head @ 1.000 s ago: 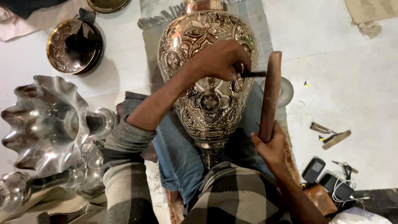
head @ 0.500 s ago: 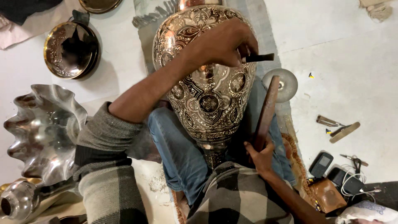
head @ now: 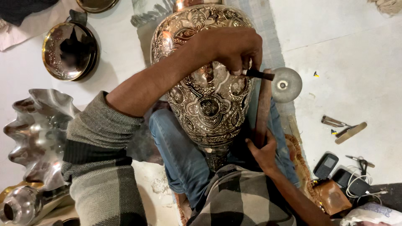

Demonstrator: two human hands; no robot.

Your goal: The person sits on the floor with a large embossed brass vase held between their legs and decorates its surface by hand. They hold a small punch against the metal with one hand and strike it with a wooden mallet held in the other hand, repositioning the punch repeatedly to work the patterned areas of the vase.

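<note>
Shifting slightly right, the left hand [head: 230, 48] is gripping a chisel [head: 259, 75] on the engraved vase [head: 205, 100]; right hand [head: 261, 150] is clutching the wooden mallet [head: 264, 104], round disc [head: 286, 85] beside.

free: bare floor [head: 360, 54] right of vase [head: 205, 96] | blocked: scalloped bowl [head: 37, 134] left, tools [head: 343, 127] lower right

Under the left hand [head: 228, 48], a coppery vase [head: 205, 83] was covered in dark-and-silver floral engraving; the sleeve [head: 100, 167] was grey-checked.

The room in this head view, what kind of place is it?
Likely a metal engraving workshop on the floor: an ornate engraved vase rests on the person's lap, shiny metal bowls lie around, small hand tools nearby.
</note>
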